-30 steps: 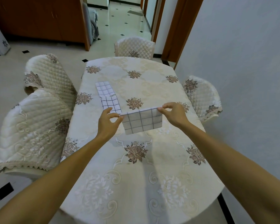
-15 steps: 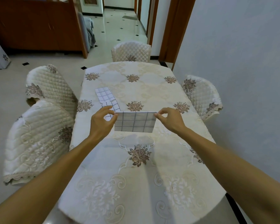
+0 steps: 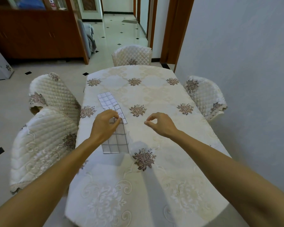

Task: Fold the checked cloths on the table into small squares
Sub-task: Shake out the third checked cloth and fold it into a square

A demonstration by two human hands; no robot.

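Nearest the person, over the left half of the desk, a checked cloth hangs as a long narrow strip from the left hand. That hand's fingers are clamped on the strip's upper corner.

From the way it droops and bends at the pinch, I judge it thin, soft and very light, with no stiffness of its own. It should go wherever it is led, sag from any single hold, and keep a crease only once pressed flat. It looks neither slippery nor fragile. One corner is a poor hold for a square fold. Better holds would be the two ends of a short edge, one in each hand, so that edge can be laid on edge.

Whether its lower edge touches the desk I cannot tell. The cloth is pale grey-white, ruled by dark lines into large squares.

The right hand is level with the left and well apart from it, toward the middle of the desk. It holds nothing. Its thumb and forefinger curl into a ring, tips almost meeting.

Farther off, along the left edge of the desk, a folded cloth lies flat. It is white with thin black lines and partly hidden behind the left hand. Just beyond it, and meeting it, lies a second folded cloth with grey lines, one corner slightly lifted.
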